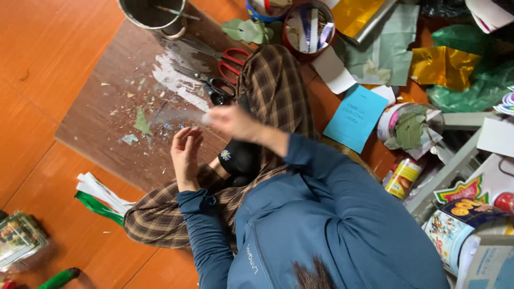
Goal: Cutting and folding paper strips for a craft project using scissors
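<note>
A pale blurred strip (179, 115) is hanging over the scrap-strewn board (107, 123), pinched by the right hand (233, 122). The left hand (186, 150) is hovering half-open, empty. Two scissors (219, 75) are lying idle beyond; green cut pieces (142, 122) are already scattered.

Soft, even indoor light; glare streaks the brown wooden work board (107, 115); the right hand (231, 122) is motion-blurred.
</note>
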